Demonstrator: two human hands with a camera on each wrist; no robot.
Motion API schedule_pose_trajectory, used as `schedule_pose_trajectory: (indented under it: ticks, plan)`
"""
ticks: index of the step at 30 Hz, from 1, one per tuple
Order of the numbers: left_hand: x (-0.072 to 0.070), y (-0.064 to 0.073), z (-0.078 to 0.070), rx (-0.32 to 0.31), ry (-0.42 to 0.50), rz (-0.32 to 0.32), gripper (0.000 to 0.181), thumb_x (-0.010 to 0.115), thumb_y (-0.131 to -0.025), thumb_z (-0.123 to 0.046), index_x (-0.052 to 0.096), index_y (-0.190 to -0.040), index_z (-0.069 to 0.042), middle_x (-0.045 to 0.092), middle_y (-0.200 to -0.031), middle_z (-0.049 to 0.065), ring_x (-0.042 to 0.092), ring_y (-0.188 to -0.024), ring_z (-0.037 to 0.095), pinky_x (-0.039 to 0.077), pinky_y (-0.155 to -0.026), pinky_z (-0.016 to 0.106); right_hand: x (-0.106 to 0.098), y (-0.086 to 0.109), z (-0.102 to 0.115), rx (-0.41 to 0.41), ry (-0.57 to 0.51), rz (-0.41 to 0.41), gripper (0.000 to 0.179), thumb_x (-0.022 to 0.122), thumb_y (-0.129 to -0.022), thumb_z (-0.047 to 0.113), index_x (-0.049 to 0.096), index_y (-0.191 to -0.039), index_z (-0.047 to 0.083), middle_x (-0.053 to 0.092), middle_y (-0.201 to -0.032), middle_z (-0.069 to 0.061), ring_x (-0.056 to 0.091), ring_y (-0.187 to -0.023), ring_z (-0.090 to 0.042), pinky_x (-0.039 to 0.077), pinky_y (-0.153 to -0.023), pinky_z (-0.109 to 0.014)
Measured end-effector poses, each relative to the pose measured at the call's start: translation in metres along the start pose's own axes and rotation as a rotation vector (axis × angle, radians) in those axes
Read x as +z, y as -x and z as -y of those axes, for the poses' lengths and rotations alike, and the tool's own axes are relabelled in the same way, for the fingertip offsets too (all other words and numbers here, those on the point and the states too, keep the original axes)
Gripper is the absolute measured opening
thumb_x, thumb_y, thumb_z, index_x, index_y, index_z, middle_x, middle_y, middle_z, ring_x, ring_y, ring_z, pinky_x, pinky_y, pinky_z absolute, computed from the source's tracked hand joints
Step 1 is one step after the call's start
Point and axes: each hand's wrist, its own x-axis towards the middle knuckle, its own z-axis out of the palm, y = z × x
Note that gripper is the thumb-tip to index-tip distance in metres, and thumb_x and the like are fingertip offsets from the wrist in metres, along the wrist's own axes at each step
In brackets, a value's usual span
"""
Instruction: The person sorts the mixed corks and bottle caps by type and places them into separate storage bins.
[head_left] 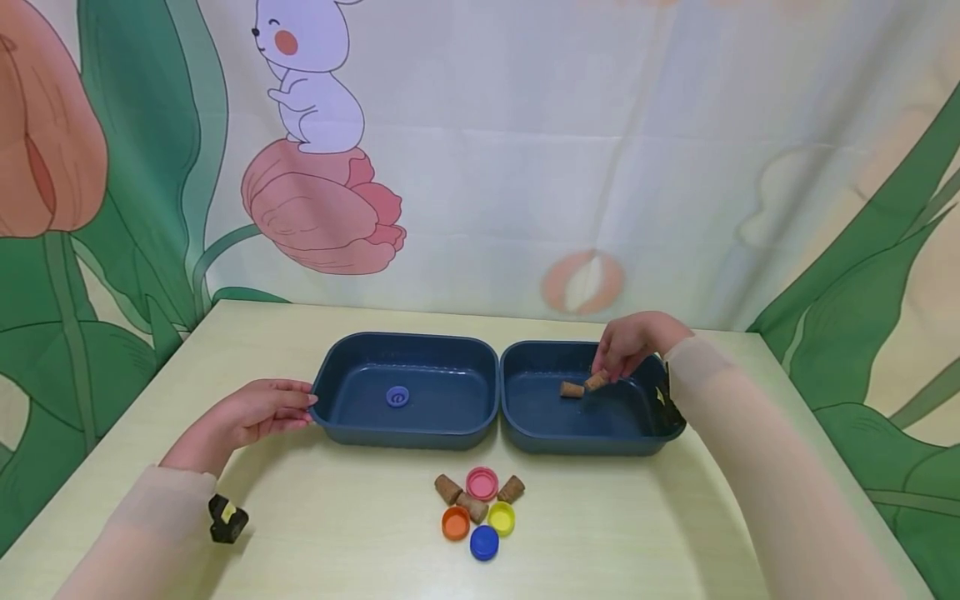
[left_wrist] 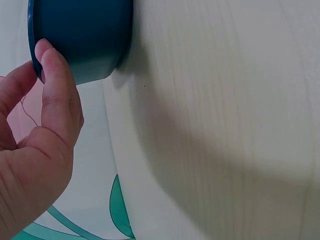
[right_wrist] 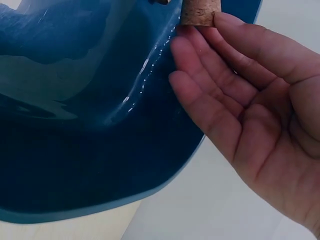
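Note:
My left hand (head_left: 258,412) pinches the left end of a dark blue bin (head_left: 408,439), thumb and fingers at its rim (left_wrist: 32,45) in the left wrist view. One purple bottle cap (head_left: 397,397) lies on that bin's floor. Over a second dark blue bin (head_left: 585,445), my right hand (head_left: 628,343) holds a cork (head_left: 597,381) between thumb and fingertips. In the right wrist view the held cork (right_wrist: 201,12) is cut by the top edge. Another cork (head_left: 572,390) lies inside this bin, right beside the held one.
In front of the bins, a small cluster holds several corks (head_left: 473,507) and a pink cap (head_left: 482,483), orange cap (head_left: 455,523), yellow cap (head_left: 501,518) and blue cap (head_left: 484,542). A printed curtain (head_left: 480,192) hangs behind the pale wooden table (head_left: 337,525).

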Motion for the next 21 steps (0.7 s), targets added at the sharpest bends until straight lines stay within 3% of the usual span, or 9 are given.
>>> schedule_pose_trajectory:
  ticks: [21]
  plan:
    - [-0.003, -0.001, 0.002, -0.005, 0.012, 0.001, 0.016, 0.057, -0.104, -0.009, 0.058, -0.118, -0.002, 0.074, -0.083, -0.005, 0.072, -0.075, 0.007, 0.063, -0.075, 0.019, 0.01, -0.016, -0.001, 0.097, 0.008, -0.011, 0.025, 0.062, -0.097, 0.003, 0.069, -0.121, -0.001, 0.071, -0.096, 0.0, 0.065, -0.086, -0.008, 0.06, -0.088, -0.027]
